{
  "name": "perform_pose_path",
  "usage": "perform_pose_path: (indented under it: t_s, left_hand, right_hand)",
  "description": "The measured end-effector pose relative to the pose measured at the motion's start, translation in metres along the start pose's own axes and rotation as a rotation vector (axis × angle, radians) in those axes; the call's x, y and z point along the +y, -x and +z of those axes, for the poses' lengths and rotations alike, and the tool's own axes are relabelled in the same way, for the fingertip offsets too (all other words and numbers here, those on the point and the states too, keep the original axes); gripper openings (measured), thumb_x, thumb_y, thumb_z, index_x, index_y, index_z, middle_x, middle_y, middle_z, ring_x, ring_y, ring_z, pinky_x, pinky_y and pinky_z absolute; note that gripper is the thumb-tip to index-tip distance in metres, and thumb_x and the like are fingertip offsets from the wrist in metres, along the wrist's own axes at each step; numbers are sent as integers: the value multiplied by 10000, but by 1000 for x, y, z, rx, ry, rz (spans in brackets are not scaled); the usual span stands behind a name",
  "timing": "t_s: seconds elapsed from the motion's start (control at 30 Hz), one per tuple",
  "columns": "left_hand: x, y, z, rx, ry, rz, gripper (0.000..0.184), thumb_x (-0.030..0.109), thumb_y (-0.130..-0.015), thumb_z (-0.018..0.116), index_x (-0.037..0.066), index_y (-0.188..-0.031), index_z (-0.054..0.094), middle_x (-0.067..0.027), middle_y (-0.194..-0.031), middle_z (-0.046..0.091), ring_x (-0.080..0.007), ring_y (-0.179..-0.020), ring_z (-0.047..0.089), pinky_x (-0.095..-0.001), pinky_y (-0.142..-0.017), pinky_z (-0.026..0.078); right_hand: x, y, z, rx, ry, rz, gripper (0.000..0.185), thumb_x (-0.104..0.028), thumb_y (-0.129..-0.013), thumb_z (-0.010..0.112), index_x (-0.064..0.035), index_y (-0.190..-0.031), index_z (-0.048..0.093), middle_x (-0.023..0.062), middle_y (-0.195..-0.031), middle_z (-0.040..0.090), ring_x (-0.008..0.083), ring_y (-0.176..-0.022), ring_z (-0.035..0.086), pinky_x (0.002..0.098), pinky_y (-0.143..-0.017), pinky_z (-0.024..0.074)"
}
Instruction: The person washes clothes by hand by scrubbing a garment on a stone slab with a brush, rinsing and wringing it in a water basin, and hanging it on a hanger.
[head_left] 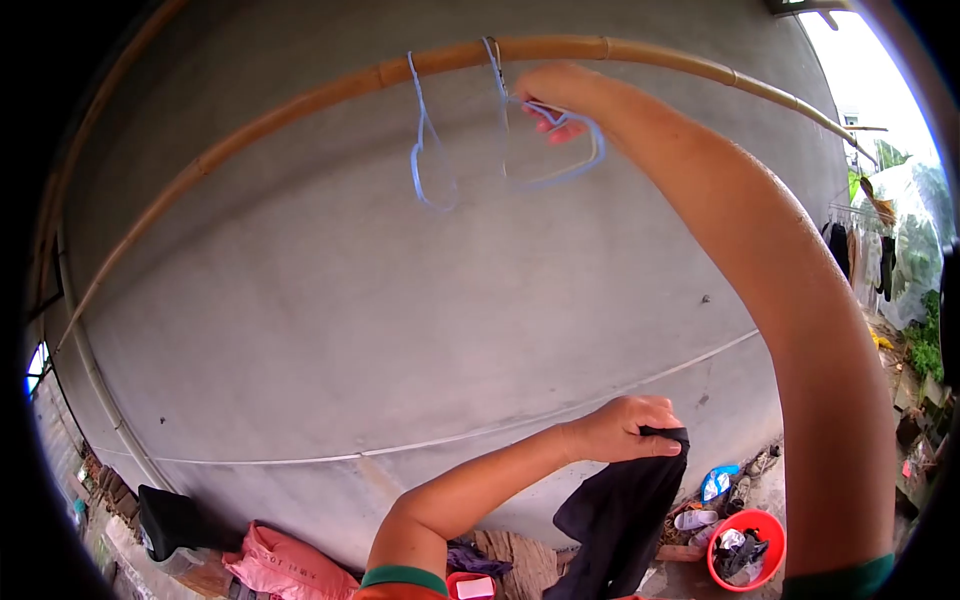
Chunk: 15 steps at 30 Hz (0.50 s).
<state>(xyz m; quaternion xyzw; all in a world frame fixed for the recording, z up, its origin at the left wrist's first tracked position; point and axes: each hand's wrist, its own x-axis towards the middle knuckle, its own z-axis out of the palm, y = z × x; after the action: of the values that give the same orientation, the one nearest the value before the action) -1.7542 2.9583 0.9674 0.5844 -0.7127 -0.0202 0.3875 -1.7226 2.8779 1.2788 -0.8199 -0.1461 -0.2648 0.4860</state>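
Note:
My right hand [556,98] is raised to the bamboo pole [440,62], its fingers closed around a blue clothes hanger [597,150] near the neck. A second blue clothes hanger [416,165] hangs from the pole to the left, apart from my hand. Lower down, my left hand [625,428] pinches the upper edge of a black garment [622,515]. The cloth hangs down from that hand, and its lower end runs out of view. Which kind of garment it is, I cannot tell.
A grey wall [330,300] stands behind the pole. On the ground are a red basin [779,560] with clothes in it, white shoes [696,520] and a pink sack [290,565]. More clothes [838,248] hang at the far right.

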Motion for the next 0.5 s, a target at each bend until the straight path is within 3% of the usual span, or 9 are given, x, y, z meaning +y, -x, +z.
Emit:
perform_pose_path:
  t_s: [0.23, 0.33, 0.43, 0.5]
  left_hand:
    - [-1, -12, 1, -55, -10, 56, 151, 126, -812, 673, 31, -921, 628, -66, -754, 553, -177, -678, 535, -277, -599, 421]
    - [-5, -20, 8, -22, -108, 129, 148, 126, -802, 682, 40, -908, 627, -73, -737, 559, -198, -667, 543, -294, -592, 434]
    - [-13, -28, 6, 23, -208, 245, 158, 127, -777, 704, 46, -888, 626, -77, -718, 575, -224, -659, 553, -313, -587, 461]
    - [-19, -29, -1, 22, -243, 218, 179, 119, -760, 717, 45, -900, 635, -75, -711, 589, -212, -653, 551, -311, -564, 460]
  right_hand:
    - [-7, -3, -2, 132, -61, 17, 136, -194, -740, 545, -63, -703, 545, 50, -637, 520, 143, -556, 527, 302, -462, 476]
    - [1, 7, -13, 264, -139, 8, 136, -157, -748, 561, -40, -815, 575, 63, -597, 493, 142, -496, 486, 304, -464, 471]
    - [27, 27, -38, 259, -113, -90, 154, -170, -778, 534, -17, -760, 542, 69, -675, 529, 140, -527, 521, 298, -470, 485]
    - [58, 55, -49, 396, -113, -120, 182, -179, -819, 547, 0, -847, 570, 41, -640, 510, 103, -463, 474, 244, -417, 426]
